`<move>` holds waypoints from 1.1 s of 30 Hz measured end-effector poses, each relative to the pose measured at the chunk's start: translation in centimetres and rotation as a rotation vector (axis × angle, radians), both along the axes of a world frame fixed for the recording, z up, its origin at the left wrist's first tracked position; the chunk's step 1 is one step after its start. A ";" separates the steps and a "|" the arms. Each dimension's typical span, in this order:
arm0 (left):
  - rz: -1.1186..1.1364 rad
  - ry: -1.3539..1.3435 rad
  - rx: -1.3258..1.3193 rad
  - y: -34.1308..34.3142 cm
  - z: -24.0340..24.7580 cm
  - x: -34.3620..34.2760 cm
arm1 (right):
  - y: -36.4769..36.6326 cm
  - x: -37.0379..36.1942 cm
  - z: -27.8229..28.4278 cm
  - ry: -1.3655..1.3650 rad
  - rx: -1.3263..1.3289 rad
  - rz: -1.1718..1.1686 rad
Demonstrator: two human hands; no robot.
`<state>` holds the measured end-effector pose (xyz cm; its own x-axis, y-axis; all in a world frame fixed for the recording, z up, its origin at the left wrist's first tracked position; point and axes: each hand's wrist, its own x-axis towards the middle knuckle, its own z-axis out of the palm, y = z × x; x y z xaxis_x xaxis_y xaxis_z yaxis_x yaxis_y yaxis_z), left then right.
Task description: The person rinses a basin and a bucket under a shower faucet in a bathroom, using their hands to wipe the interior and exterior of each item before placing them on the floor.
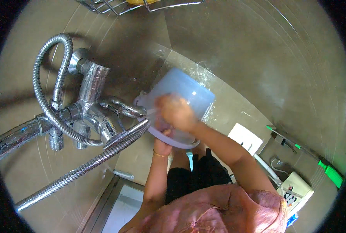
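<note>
Blue plastic bucket (198,87) tilted nr chrome tap spout (132,109); L hand (163,146) grips lilac rim (177,143), R hand (177,112) blurred, can't tell if holding sth; prob light, stiffish, slippery if wet, best held by rim

Faucet (93,110) blocks left of bucket (194,87) — open space upper right.

"What's in the middle?"
"A light-blue, rounded plastic bucket (192,90) with a pale lavender rim (176,142)."
"Upright?"
"Tilted, its rim toward the view's lower left, closed end toward upper right."
</note>
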<state>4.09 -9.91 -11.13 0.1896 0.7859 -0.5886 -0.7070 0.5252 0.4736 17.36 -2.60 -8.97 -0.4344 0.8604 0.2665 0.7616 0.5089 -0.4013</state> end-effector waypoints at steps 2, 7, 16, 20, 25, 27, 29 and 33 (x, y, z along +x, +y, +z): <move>0.031 -0.059 -0.004 0.2 1.5 0.5 | 2.6 2.8 -0.5 0.054 0.002 -0.151; 0.053 -0.048 0.059 -0.2 0.2 -0.2 | -2.2 0.4 -1.6 0.488 -0.625 -0.268; 0.320 -0.412 0.104 1.2 0.4 0.8 | -2.5 4.2 -9.7 0.926 -0.550 -0.946; 0.294 -0.317 0.144 0.2 -0.4 -1.5 | -5.4 -0.8 -4.5 1.524 -1.129 -1.006; 0.034 0.048 0.248 1.2 -1.1 1.2 | -8.4 -5.7 -7.3 1.024 -0.984 -1.119; 0.068 0.027 0.206 0.8 -1.3 0.3 | -8.1 -7.1 -5.7 0.295 -0.756 -0.925; 0.105 0.002 0.171 0.3 -0.5 0.0 | -4.8 -6.6 -0.1 0.442 -0.453 -0.882; -0.007 0.009 0.139 0.1 1.6 1.3 | 0.9 -1.3 -0.9 0.207 -0.170 -0.531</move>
<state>5.38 -9.78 -9.57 0.1903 0.8586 -0.4760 -0.6992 0.4589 0.5482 16.02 -1.69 -9.91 0.1138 0.9838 0.1388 0.7915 -0.0053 -0.6111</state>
